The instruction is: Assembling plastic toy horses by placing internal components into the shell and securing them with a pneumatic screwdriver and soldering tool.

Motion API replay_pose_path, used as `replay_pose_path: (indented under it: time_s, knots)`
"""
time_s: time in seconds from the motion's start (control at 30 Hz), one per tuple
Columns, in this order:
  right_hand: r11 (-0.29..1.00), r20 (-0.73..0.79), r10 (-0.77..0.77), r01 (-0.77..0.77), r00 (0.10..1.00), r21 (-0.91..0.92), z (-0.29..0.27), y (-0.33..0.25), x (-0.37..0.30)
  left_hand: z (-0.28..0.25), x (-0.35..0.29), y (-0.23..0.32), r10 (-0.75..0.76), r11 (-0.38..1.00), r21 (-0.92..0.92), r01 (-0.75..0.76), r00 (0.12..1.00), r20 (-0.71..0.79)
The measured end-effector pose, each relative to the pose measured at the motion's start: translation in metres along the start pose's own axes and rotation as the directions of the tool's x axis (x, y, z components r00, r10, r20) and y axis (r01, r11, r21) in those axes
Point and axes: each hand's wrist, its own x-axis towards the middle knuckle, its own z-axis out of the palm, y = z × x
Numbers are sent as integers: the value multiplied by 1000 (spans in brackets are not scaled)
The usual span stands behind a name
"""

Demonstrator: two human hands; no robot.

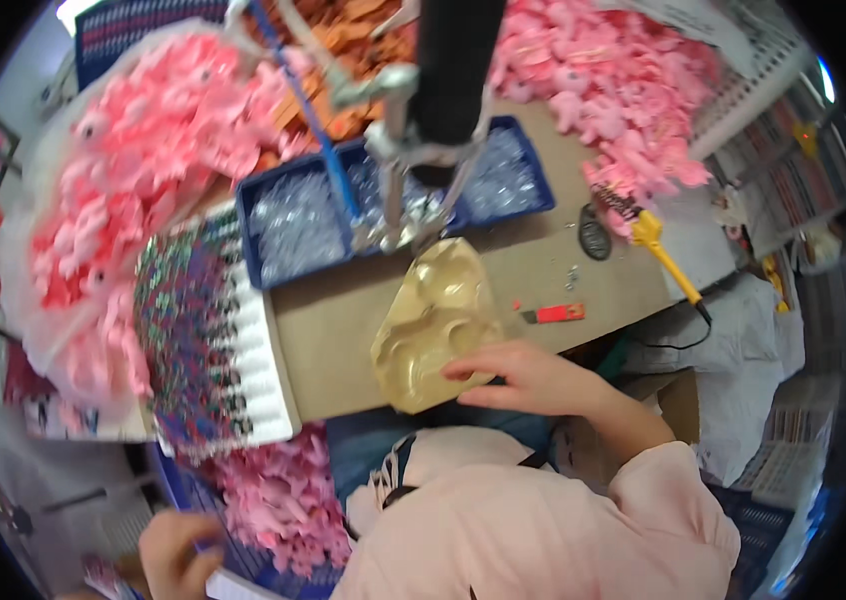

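A glossy tan moulded tray [440, 330] with rounded hollows lies on the brown work table, below a black upright cylinder of a machine. Over the tray's lower right edge reaches my right hand [523, 377], its fingers stretched out and apart, with no object visible in them. My left hand [181, 553] is down at the lower left, beside a blue basket of pink pieces [278, 500]. Its fingers look bent but are blurred, so whether they hold anything is unclear.
A blue divided bin [293, 225] of small clear parts stands behind the tray. Pink soft pieces [163, 150] are heaped at left and far right. A white rack [268, 355] sits left. At right lie a red cutter [555, 314], a black oval object [594, 232] and a yellow-handled corded tool [665, 255].
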Motion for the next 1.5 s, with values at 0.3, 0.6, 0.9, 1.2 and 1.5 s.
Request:
replay_pose_path:
  time_s: [0.3,0.6,0.9,1.2,1.5]
  knots:
    - [850,-358,155,-309,921,-427,-106,-38,-49,32,163,20,556,822,-452,-348,665,499]
    - [494,-593,416,-719,689,-489,-310,63,44,27,220,42,687,706,-697,-127,365,629]
    - [682,-973,-173,-731,-151,-7,-456,209,121,6,284,60,618,778,-617,-117,319,719]
    - [857,-782,451,-454,430,244,-465,221,79,156,458,-25,229,843,-538,-5,909,349]
    - [863,-775,154,-465,613,-196,-318,180,135,314,465,31,494,678,593,-434,867,70]
